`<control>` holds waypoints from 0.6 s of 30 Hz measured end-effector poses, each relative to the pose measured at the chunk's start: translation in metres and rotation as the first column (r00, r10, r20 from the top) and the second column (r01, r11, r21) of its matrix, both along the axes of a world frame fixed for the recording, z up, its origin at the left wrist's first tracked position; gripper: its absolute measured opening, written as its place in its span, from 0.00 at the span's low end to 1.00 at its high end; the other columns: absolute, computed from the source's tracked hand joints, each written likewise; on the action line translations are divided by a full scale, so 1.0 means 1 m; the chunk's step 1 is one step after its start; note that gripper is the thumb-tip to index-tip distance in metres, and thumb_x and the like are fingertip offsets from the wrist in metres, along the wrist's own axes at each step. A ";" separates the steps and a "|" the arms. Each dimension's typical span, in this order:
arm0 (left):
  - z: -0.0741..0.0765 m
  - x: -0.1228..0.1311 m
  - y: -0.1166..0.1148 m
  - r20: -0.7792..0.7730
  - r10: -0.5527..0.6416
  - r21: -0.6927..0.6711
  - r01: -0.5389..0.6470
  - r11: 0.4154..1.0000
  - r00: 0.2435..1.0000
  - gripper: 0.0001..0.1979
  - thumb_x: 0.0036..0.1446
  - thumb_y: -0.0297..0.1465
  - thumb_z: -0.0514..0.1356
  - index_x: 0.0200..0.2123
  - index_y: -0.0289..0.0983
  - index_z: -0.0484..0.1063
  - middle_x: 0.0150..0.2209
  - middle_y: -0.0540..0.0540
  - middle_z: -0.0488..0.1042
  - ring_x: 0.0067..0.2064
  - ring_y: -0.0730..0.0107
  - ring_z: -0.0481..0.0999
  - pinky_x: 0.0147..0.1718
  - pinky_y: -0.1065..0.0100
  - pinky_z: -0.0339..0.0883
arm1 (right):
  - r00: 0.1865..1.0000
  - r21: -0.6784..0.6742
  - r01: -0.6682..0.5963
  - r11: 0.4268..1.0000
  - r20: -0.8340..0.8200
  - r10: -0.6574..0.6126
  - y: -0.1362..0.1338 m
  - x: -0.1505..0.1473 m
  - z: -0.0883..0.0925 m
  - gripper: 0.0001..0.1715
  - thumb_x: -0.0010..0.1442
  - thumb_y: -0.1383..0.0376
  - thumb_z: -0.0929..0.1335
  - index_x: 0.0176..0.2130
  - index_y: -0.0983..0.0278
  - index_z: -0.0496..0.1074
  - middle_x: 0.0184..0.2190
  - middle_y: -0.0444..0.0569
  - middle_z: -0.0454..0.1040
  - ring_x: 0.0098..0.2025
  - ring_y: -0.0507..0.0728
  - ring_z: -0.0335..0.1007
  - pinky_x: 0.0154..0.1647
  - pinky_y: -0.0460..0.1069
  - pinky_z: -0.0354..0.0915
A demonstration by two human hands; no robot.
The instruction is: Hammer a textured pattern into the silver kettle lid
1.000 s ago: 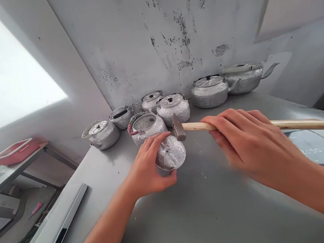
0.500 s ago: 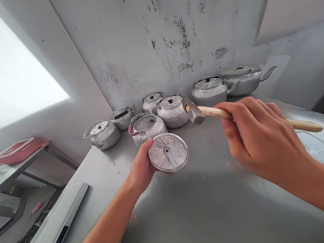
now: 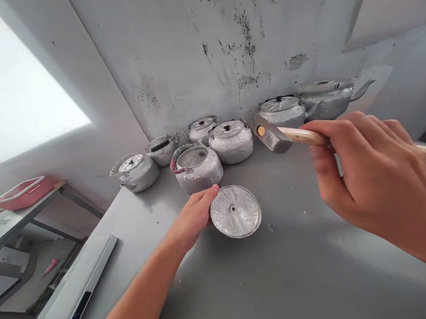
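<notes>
Two hands engaged. Left hand (image 3: pixel 193 218) grips the left rim of the kettle lid (image 3: pixel 236 211), which lies on the worktop (image 3: pixel 294 275) just near of the lidless kettle (image 3: pixel 197 168). Right hand (image 3: pixel 362 169) closed round the wooden handle of the hammer (image 3: pixel 273 138), head above the worktop, far-right of lid.

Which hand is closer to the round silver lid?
Left. The left hand touches the lid at its left edge; the right hand is up to its right, gripping the hammer.
</notes>
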State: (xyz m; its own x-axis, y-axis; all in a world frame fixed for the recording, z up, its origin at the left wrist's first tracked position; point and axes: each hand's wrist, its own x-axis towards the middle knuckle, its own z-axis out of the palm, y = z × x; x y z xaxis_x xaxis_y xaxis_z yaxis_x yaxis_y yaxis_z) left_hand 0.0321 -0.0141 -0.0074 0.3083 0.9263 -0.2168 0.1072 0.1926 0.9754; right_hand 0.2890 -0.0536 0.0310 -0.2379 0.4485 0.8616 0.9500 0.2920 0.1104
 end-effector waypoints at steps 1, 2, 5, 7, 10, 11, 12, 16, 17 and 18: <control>0.000 -0.001 0.000 -0.019 -0.023 0.011 0.023 1.000 1.000 0.23 0.65 0.49 0.58 0.38 0.34 0.78 0.27 0.50 0.72 0.29 0.75 0.69 0.27 0.74 0.62 | 1.000 -0.016 -0.016 1.000 0.007 0.016 0.000 -0.001 0.000 0.14 0.70 0.68 0.61 0.48 0.67 0.73 0.31 0.51 0.69 0.33 0.63 0.67 0.38 0.57 0.61; 0.000 -0.002 0.001 -0.035 -0.042 0.025 0.043 0.999 0.999 0.22 0.64 0.48 0.59 0.38 0.34 0.78 0.28 0.50 0.72 0.30 0.74 0.69 0.29 0.74 0.62 | 0.999 -0.032 -0.035 0.999 0.015 0.035 -0.001 -0.002 -0.001 0.14 0.70 0.68 0.61 0.48 0.67 0.73 0.30 0.50 0.69 0.32 0.63 0.67 0.38 0.57 0.61; 0.000 -0.005 0.003 -0.067 -0.088 0.082 0.093 0.992 0.994 0.15 0.58 0.41 0.66 0.39 0.35 0.77 0.34 0.49 0.76 0.36 0.70 0.73 0.36 0.71 0.64 | 0.993 -0.088 -0.106 0.990 0.044 0.110 -0.002 -0.004 -0.003 0.13 0.70 0.68 0.61 0.48 0.66 0.72 0.30 0.50 0.72 0.32 0.62 0.69 0.38 0.56 0.62; -0.001 -0.007 0.004 -0.104 -0.092 0.118 0.104 0.988 0.990 0.13 0.55 0.37 0.68 0.41 0.36 0.77 0.37 0.48 0.78 0.40 0.65 0.75 0.41 0.68 0.65 | 0.984 -0.132 -0.156 0.979 0.066 0.165 -0.004 -0.004 -0.006 0.12 0.69 0.68 0.61 0.45 0.65 0.72 0.30 0.50 0.74 0.31 0.61 0.70 0.37 0.55 0.62; -0.003 -0.009 0.006 -0.174 -0.083 0.165 0.112 0.980 0.981 0.12 0.56 0.35 0.67 0.43 0.36 0.78 0.39 0.47 0.79 0.43 0.62 0.76 0.44 0.64 0.65 | 0.981 -0.174 -0.165 0.971 0.069 0.179 -0.006 -0.006 -0.010 0.10 0.67 0.67 0.62 0.38 0.63 0.73 0.25 0.45 0.74 0.25 0.58 0.68 0.29 0.53 0.60; -0.003 -0.009 0.007 -0.186 -0.084 0.177 0.118 0.977 0.979 0.12 0.57 0.35 0.66 0.43 0.36 0.78 0.39 0.47 0.79 0.43 0.62 0.76 0.44 0.64 0.64 | 0.985 -0.180 -0.148 0.973 0.063 0.161 -0.007 -0.006 -0.011 0.10 0.65 0.67 0.63 0.36 0.62 0.73 0.23 0.43 0.73 0.22 0.56 0.66 0.26 0.52 0.57; -0.004 -0.010 0.007 -0.191 -0.087 0.189 0.123 0.974 0.978 0.12 0.57 0.35 0.65 0.43 0.36 0.78 0.39 0.47 0.79 0.43 0.62 0.76 0.44 0.64 0.64 | 0.989 -0.186 -0.128 0.974 0.055 0.140 -0.008 -0.007 -0.013 0.10 0.64 0.66 0.63 0.34 0.61 0.72 0.21 0.42 0.72 0.21 0.55 0.65 0.24 0.51 0.55; -0.005 -0.012 0.009 -0.205 -0.086 0.202 0.128 0.971 0.975 0.11 0.58 0.35 0.65 0.43 0.37 0.79 0.41 0.47 0.80 0.44 0.61 0.76 0.44 0.65 0.63 | 0.998 -0.224 -0.057 0.973 0.028 0.065 -0.010 -0.010 -0.017 0.11 0.62 0.65 0.63 0.29 0.60 0.70 0.18 0.39 0.71 0.18 0.53 0.61 0.21 0.48 0.47; -0.005 -0.012 0.009 -0.208 -0.082 0.197 0.124 0.973 0.975 0.11 0.57 0.35 0.65 0.42 0.38 0.79 0.41 0.48 0.80 0.44 0.61 0.76 0.44 0.65 0.63 | 0.998 -0.234 -0.043 0.971 0.025 0.051 -0.010 -0.011 -0.017 0.11 0.62 0.65 0.63 0.28 0.60 0.69 0.17 0.39 0.70 0.17 0.53 0.60 0.21 0.48 0.47; -0.005 -0.012 0.009 -0.209 -0.078 0.190 0.119 0.975 0.975 0.11 0.57 0.35 0.65 0.42 0.38 0.79 0.41 0.48 0.80 0.44 0.60 0.76 0.44 0.64 0.64 | 0.999 -0.246 -0.030 0.969 0.021 0.036 -0.010 -0.011 -0.017 0.12 0.62 0.64 0.63 0.27 0.60 0.69 0.17 0.39 0.70 0.17 0.53 0.60 0.21 0.47 0.46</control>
